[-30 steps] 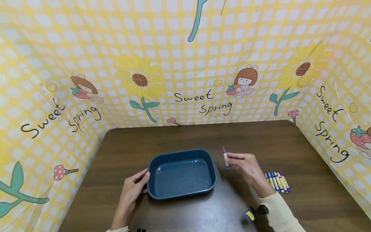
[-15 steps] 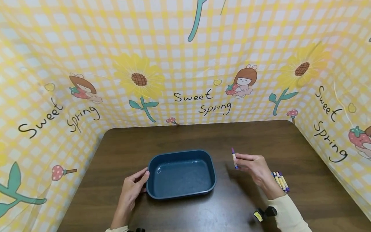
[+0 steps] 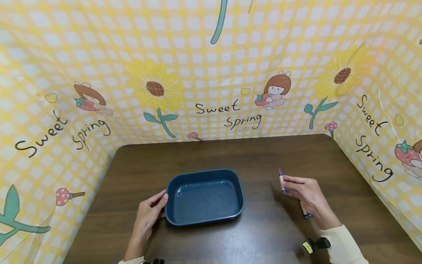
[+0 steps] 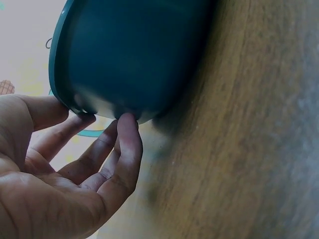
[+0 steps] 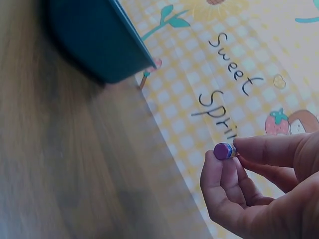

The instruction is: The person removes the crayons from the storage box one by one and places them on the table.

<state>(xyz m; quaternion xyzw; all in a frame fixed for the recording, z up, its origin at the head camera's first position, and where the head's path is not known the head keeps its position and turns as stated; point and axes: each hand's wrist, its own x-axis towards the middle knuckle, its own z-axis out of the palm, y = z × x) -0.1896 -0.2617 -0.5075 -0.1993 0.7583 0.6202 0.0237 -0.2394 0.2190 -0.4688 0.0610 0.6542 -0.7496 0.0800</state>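
Note:
A dark blue rectangular tray (image 3: 206,202) with rounded corners sits on the brown table. At its left end, my left hand (image 3: 147,215) grips the rim with the thumb on top. In the left wrist view, fingertips (image 4: 128,122) press on the tray's outer wall. Off to the right of the tray, my right hand (image 3: 306,192) pinches a purple crayon (image 3: 281,180) upright above the table. The right wrist view shows the crayon's flat purple end (image 5: 221,151) between thumb and fingers. Behind the right hand lie more crayons (image 3: 304,211), mostly hidden by it.
The dark wooden table (image 3: 211,154) has rounded far corners. A yellow checked cloth (image 3: 211,80) printed with flowers and lettering hangs round its back and sides. Black wrist mounts (image 3: 316,244) sit at the sleeves.
My right hand has moved right with the crayon, away from the tray, and now covers most of the crayon row. The left hand keeps its grip on the tray.

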